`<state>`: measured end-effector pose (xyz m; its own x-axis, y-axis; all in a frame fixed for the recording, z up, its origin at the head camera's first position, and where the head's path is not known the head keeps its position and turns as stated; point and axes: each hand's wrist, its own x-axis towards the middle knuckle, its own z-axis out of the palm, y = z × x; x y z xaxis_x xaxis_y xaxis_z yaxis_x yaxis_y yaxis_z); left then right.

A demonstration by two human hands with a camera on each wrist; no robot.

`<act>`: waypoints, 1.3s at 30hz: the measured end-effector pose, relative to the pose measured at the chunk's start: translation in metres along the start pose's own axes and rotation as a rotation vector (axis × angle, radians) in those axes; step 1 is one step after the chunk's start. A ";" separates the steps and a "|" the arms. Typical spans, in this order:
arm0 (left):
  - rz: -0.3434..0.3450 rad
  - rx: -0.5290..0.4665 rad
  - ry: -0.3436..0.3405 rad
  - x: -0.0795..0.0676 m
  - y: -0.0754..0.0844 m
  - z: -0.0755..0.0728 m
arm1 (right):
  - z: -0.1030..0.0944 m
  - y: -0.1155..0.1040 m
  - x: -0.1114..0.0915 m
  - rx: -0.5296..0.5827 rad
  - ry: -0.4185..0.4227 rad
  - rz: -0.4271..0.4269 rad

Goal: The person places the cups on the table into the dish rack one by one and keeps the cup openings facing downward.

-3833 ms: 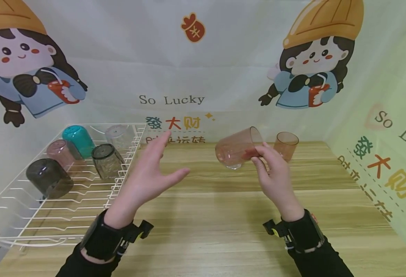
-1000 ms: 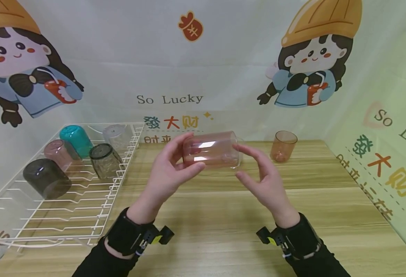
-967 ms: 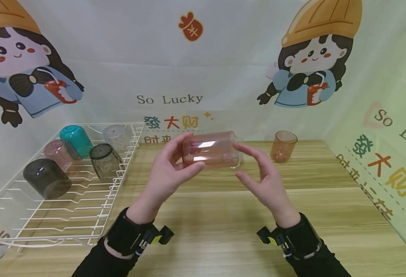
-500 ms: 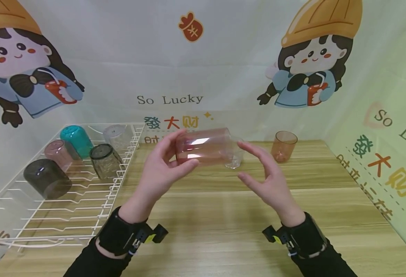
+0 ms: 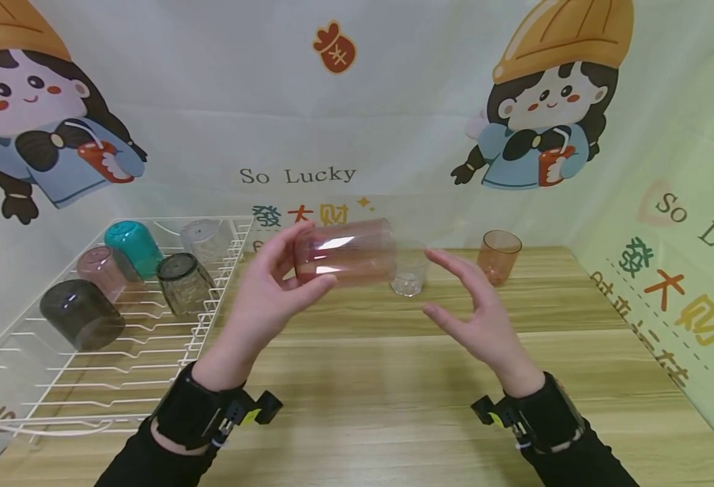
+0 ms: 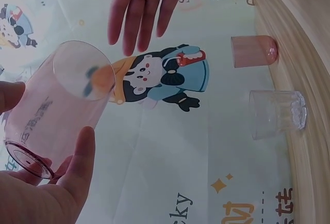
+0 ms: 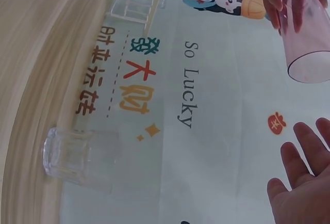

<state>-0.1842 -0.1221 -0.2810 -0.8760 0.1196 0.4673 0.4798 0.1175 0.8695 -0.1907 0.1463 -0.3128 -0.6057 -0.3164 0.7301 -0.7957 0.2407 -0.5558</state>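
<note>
A clear pink glass (image 5: 350, 251) lies tipped sideways in the air, its mouth toward the right. My left hand (image 5: 271, 284) grips it round the base end, thumb in front; the left wrist view shows the fingers round the pink glass (image 6: 56, 110) near its base. My right hand (image 5: 478, 318) is apart from it, fingers extended and thumb spread, holding nothing. Between the hands, farther back, a clear glass (image 5: 408, 276) stands upright on the table. An orange-tinted glass (image 5: 498, 257) stands upright behind my right hand.
A white wire rack (image 5: 119, 365) fills the left side. Upside-down glasses sit tilted on it: a teal one (image 5: 134, 247), a pink one (image 5: 107, 270), a dark grey one (image 5: 82, 314), a smoky one (image 5: 185, 283) and a clear one (image 5: 203, 238). A printed cloth (image 5: 405, 81) hangs behind the table.
The pink glass passed from my right hand to my left. It has since moved left, away from the right hand, uncovering the clear glass behind. My right hand has drawn slightly right.
</note>
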 end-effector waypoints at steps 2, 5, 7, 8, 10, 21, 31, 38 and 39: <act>-0.008 0.002 0.000 0.000 0.001 -0.002 | -0.001 0.001 0.000 -0.007 0.000 -0.004; -0.018 -0.003 -0.002 0.000 0.003 -0.005 | -0.003 0.003 -0.001 -0.026 -0.005 -0.005; -0.019 -0.004 0.000 0.000 0.004 -0.008 | -0.004 0.004 -0.001 -0.047 -0.011 -0.004; -0.024 0.004 0.004 0.000 0.005 -0.009 | -0.005 0.004 -0.001 -0.055 -0.015 -0.003; -0.033 0.026 0.011 0.000 0.006 -0.012 | -0.006 0.006 -0.002 -0.071 -0.019 -0.002; -0.055 0.163 0.031 -0.003 0.008 -0.025 | -0.013 0.031 -0.010 -0.146 -0.043 -0.019; -0.064 0.253 0.051 -0.008 0.010 -0.038 | -0.018 0.058 -0.020 -0.184 -0.064 0.013; -0.057 0.335 0.074 -0.010 0.010 -0.049 | -0.021 0.065 -0.023 -0.201 -0.074 0.041; -0.061 0.349 0.079 -0.010 0.010 -0.051 | -0.021 0.065 -0.024 -0.204 -0.075 0.047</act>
<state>-0.1731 -0.1724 -0.2688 -0.8980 0.0269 0.4392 0.4027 0.4528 0.7955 -0.2284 0.1891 -0.3579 -0.6465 -0.3660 0.6694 -0.7547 0.4349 -0.4912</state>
